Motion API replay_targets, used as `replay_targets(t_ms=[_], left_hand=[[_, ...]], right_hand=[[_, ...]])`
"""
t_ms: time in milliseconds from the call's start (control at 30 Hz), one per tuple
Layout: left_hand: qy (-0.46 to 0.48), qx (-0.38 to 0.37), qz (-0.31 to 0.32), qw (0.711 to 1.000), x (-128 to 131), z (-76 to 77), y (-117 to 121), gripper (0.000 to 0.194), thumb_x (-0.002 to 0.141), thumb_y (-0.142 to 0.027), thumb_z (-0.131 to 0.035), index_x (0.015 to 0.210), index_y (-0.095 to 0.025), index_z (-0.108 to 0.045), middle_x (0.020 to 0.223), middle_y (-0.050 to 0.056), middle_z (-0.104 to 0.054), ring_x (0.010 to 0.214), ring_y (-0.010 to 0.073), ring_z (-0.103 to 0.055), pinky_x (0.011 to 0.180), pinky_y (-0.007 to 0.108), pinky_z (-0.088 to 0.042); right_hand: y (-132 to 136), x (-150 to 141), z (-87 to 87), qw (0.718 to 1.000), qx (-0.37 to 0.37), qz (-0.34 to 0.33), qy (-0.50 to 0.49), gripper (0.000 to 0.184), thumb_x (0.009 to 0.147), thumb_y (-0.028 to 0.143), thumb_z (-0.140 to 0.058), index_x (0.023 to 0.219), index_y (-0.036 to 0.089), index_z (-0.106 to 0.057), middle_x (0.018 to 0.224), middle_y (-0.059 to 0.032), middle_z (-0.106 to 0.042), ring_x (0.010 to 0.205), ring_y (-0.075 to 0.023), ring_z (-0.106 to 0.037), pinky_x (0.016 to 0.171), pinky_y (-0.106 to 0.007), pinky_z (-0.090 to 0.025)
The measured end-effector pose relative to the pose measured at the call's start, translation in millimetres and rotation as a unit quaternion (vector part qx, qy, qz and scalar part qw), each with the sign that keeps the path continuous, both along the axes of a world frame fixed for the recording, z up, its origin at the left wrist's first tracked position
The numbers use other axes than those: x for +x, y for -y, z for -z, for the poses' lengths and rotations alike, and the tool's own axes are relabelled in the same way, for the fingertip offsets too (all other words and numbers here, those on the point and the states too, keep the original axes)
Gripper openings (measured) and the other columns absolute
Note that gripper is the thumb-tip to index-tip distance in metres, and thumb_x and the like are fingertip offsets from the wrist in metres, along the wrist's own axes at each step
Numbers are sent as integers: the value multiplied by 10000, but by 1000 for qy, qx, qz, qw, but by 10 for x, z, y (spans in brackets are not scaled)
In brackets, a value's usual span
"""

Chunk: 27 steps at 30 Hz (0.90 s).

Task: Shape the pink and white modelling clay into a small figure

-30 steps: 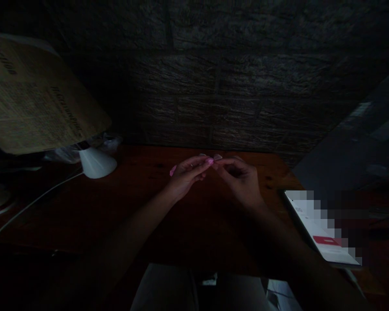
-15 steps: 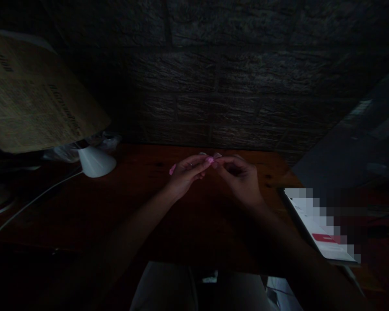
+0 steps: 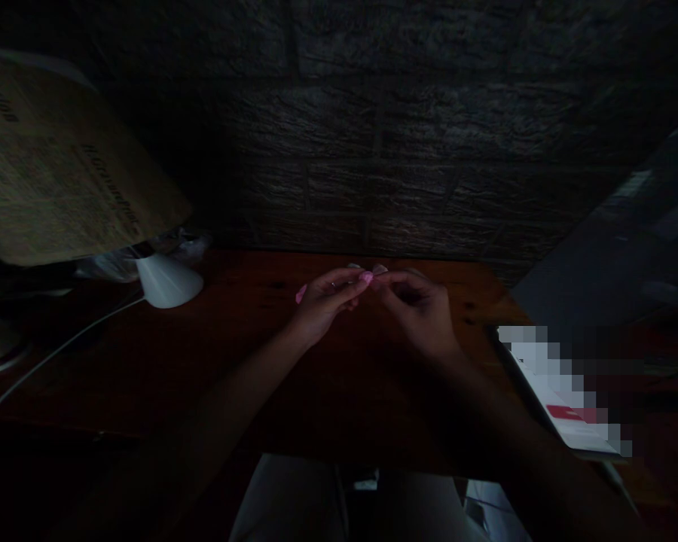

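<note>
A small crumpled pink piece (image 3: 365, 277), its material unclear in the dim light, sits at the fingertips of my left hand (image 3: 326, 296), which is closed on it. From the other side, my right hand (image 3: 421, 301) pinches at the same piece with thumb and forefinger. Another bit of pink (image 3: 300, 294) shows past the outer edge of my left hand; whether it joins the held piece cannot be seen. Just behind the fingertips is a pale object (image 3: 380, 269), partly hidden and too dark to name. Both hands are over the wooden table (image 3: 260, 324).
To the left stands a lamp with a white cone base (image 3: 170, 282), a newsprint-patterned shade (image 3: 73, 173) and a white cord (image 3: 62, 350). Clear plastic (image 3: 110, 265) lies behind it. A lit screen (image 3: 554, 399) is at the right. A stone-textured wall (image 3: 339, 135) rises behind the table.
The fingertips have shifted very slightly around the pink piece. Otherwise both hands keep their place, and the whole view has moved a touch.
</note>
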<state>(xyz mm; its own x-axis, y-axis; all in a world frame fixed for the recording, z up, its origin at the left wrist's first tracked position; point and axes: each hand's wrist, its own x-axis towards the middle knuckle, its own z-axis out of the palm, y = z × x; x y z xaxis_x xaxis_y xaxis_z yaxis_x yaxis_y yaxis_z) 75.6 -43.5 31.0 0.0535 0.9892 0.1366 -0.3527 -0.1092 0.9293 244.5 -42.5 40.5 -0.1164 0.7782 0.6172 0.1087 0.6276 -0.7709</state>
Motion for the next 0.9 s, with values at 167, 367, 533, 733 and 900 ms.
replay_targets(t_ms=[167, 367, 533, 733, 900], left_hand=[[5, -7, 14, 1000, 3, 17, -16, 312, 660, -403, -931, 897, -230, -827, 943, 33, -761, 615, 57, -535, 562, 210, -399], [6, -3, 15, 1000, -6, 25, -20, 339, 634, -405, -943, 899, -229, -828, 937, 28, -767, 612, 52, -539, 555, 196, -403], [11, -4, 16, 1000, -4, 22, -15, 319, 632, -391, -947, 882, -231, -829, 896, 18, -764, 600, 48, -537, 543, 187, -403], [52, -53, 28, 997, -11, 7, -11, 308, 696, -397, -920, 923, -216, -816, 917, 17, -749, 651, 57, -587, 600, 186, -463], [88, -80, 48, 992, -48, 2, -21, 322, 738, -368, -898, 1001, -218, -789, 924, 24, -760, 643, 63, -592, 623, 199, -484]], right_hand=[[-2, -13, -6, 1000, 1, -3, -14, 55, 862, 289, -760, 870, 250, -799, 854, -9, -753, 666, -136, -610, 623, -289, -487], [-4, 11, -11, 1000, 5, -6, -8, 61, 867, 293, -763, 867, 248, -804, 874, -20, -760, 730, -156, -649, 683, -303, -514], [-4, 2, 9, 1000, 3, -7, 2, 63, 872, 295, -760, 871, 253, -808, 838, -9, -739, 657, -136, -595, 635, -289, -484], [-29, 4, 32, 999, -26, 5, -18, 139, 860, 370, -779, 907, 240, -790, 902, -37, -773, 748, -173, -678, 697, -315, -540], [-85, 40, 64, 997, -61, 19, -44, 156, 866, 366, -771, 952, 236, -785, 905, -39, -787, 838, -204, -722, 830, -383, -577]])
